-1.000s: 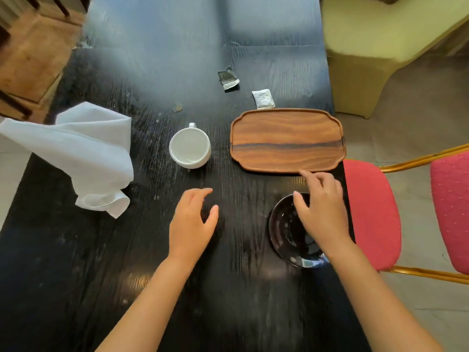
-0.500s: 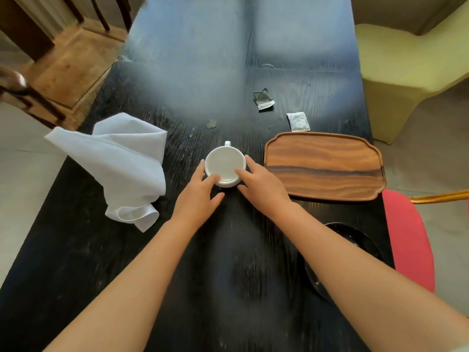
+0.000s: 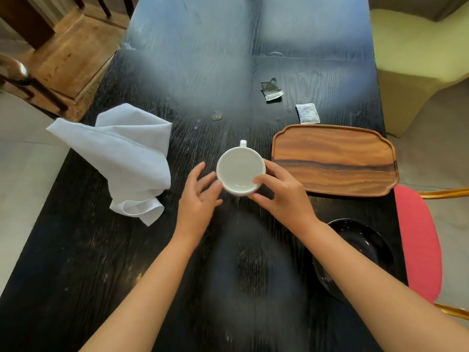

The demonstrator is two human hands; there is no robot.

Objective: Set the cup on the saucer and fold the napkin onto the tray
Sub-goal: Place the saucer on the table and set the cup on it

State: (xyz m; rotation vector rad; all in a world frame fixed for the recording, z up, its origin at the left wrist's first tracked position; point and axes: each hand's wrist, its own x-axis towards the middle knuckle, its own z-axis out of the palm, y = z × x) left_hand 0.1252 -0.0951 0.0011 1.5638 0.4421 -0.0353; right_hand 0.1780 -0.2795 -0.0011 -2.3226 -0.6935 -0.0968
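Observation:
A white cup [image 3: 239,167] stands in the middle of the black table [image 3: 76,262], its handle pointing away from me. My right hand [image 3: 281,199] grips the cup's near right side, thumb over the rim. My left hand [image 3: 199,199] is just left of the cup, fingers spread, touching or almost touching its wall. A black saucer [image 3: 365,245] lies near the table's right edge, partly hidden by my right forearm. The wooden tray [image 3: 335,158] is empty, right of the cup. A crumpled white napkin [image 3: 127,156] lies at the left.
Two small packets [image 3: 271,90] [image 3: 307,113] lie beyond the tray. A red chair seat [image 3: 418,237] is close by the table's right edge, with a yellow-green chair [image 3: 411,59] further back. Wooden chair legs and flooring show at the upper left.
My right hand left the saucer and went to the cup, where it now holds the rim. My left hand also came forward to the cup, then opened slightly away from it.

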